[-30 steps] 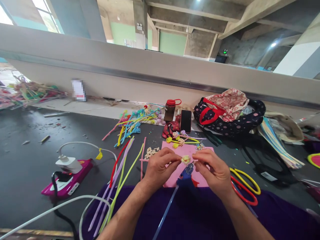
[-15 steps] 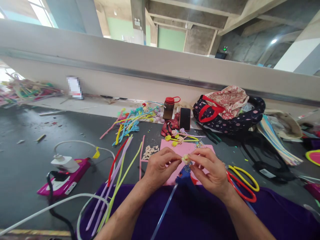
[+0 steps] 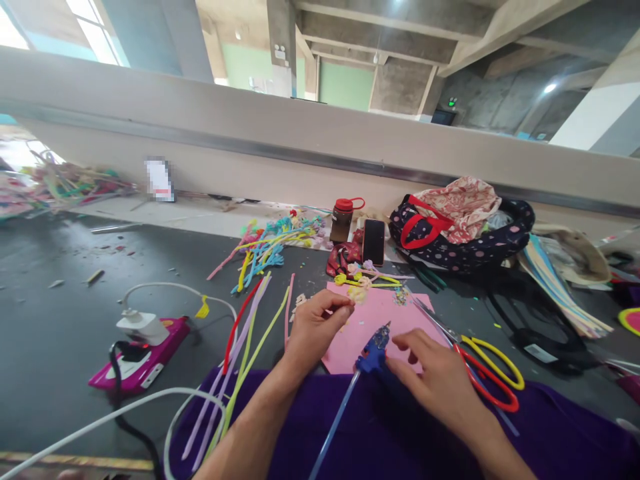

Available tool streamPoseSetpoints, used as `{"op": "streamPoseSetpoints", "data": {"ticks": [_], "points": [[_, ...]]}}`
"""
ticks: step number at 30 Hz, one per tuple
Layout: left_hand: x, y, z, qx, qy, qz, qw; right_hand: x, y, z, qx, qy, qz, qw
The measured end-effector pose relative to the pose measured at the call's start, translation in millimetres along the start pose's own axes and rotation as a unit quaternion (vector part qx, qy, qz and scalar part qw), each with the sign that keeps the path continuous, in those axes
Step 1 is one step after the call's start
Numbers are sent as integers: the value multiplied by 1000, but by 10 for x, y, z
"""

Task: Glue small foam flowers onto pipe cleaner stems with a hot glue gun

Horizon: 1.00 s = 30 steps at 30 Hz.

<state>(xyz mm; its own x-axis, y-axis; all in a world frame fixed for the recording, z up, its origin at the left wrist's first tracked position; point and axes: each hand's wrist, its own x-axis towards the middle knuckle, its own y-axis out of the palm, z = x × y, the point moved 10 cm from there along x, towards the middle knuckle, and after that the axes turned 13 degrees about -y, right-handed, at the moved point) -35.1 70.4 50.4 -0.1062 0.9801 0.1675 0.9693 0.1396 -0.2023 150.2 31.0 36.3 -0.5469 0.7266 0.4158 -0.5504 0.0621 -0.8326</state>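
My left hand is closed in a pinch above the left part of a pink sheet. At its fingertips is a small pale yellow flower that looks made of fuzzy stem. My right hand has its thumb and fingers apart and holds nothing. Just left of it, a blue glue gun lies with its metal nozzle pointing up and away. A clear glue stick sticks out of its back, over dark purple cloth.
Scissors with red and yellow handles lie right of the sheet. Fuzzy stems lie at left, beside a magenta power strip with cables. Behind are fuzzy-stem flowers, a bottle, a phone and a dotted bag.
My hands have parted. The right hand has let go of the flower and moved down toward the glue gun; the left has kept the flower and shifted slightly left and up.
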Motion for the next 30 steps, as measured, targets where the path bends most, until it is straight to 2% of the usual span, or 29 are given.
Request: {"op": "streamPoseSetpoints", "data": {"ticks": [2, 5, 10, 13, 17, 20, 23, 25, 27, 30], "points": [[29, -42, 79, -27, -34, -2, 999, -141, 182, -23, -83, 23, 72, 994], [48, -73, 111, -65, -45, 6, 997, -240, 385, -45, -155, 48, 134, 978], [60, -154, 99, -105, -43, -12, 993, -198, 497, -79, -159, 75, 156, 972], [68, -158, 167, -154, -91, -3, 984, -187, 413, -89, -80, 89, 125, 985], [47, -118, 311, -244, -191, 30, 950, -179, 203, -71, 93, 87, 42, 991], [21, -73, 374, -296, -241, 64, 922, -183, 151, -108, 269, 97, -22, 958], [-5, -6, 423, -356, -279, 97, 887, -140, 217, -119, 449, 96, -73, 885], [-15, 49, 441, -387, -293, 117, 867, -64, 252, -68, 513, 77, -88, 851], [-22, 105, 451, -406, -300, 134, 853, 30, 250, 20, 525, 51, -91, 844], [-29, 164, 451, -422, -297, 150, 844, 151, 198, 170, 490, 17, -93, 867]]}}
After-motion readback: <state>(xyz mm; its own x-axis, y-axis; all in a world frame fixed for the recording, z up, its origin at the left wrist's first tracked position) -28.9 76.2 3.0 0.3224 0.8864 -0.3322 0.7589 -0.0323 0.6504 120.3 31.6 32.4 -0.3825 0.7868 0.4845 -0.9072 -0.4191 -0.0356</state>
